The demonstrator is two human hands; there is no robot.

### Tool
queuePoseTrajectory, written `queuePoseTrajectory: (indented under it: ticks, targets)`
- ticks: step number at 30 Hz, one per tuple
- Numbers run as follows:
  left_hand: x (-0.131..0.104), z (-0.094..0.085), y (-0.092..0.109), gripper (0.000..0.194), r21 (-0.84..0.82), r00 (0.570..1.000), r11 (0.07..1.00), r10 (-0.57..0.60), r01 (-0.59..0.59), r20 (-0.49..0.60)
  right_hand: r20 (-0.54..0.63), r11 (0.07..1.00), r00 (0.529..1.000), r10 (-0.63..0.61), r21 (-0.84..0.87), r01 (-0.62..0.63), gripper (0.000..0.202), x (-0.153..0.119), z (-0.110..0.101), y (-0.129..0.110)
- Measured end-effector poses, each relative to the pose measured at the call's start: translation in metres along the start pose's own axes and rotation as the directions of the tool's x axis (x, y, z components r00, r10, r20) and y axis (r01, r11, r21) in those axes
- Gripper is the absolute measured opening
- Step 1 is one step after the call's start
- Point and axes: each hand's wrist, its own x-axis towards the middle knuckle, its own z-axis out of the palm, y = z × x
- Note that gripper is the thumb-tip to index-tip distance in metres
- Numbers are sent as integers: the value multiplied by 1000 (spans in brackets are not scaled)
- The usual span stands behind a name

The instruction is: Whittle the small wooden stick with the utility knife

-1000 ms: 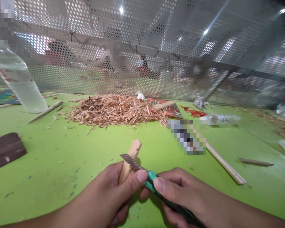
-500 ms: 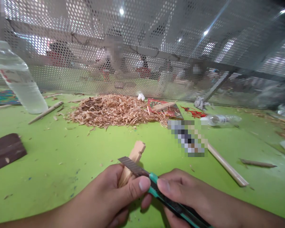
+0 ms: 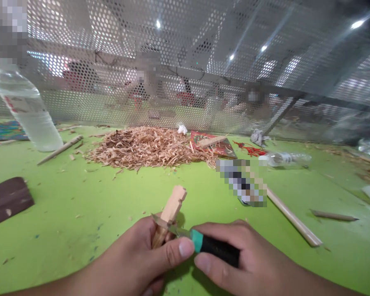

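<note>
Near the bottom centre, my left hand (image 3: 151, 250) is closed around a small pale piece of carved wood (image 3: 173, 204), whose notched upper end sticks up above the fingers. My right hand (image 3: 231, 257) grips the black and green handle of a utility knife (image 3: 217, 246). Its blade points left and lies across the wood, just above my left fist. My left thumb rests beside the green end of the handle. Part of the wood is hidden inside my left hand.
A heap of wood shavings (image 3: 148, 148) lies before a perforated metal screen (image 3: 111, 98). A water bottle (image 3: 33, 115) and dark cloth (image 3: 9, 199) are left; a stick (image 3: 292, 216), pencil (image 3: 334, 215) and empty bottle (image 3: 288, 159) are right.
The knife has turned in my right hand, its handle now lying flatter and its blade seen nearly edge-on. My right fingers have shifted over the handle. The wood has tilted slightly.
</note>
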Motion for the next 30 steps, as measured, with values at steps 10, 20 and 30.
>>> queuePoseTrajectory:
  ticks: [10,20,30]
  targets:
    - [-1,2,3,57,50,1000,999,-14,13,7,22,996,999,-44,-72,45,29,1,0,5]
    - [-1,4,4,55,13,1000,1000,-5,5,-16,-113,962,979,-170,-234,140,24,3,4,4]
    - [0,1,2,53,77,1000,997,6,-6,3,-183,856,919,-351,-461,235,28,3,8,22]
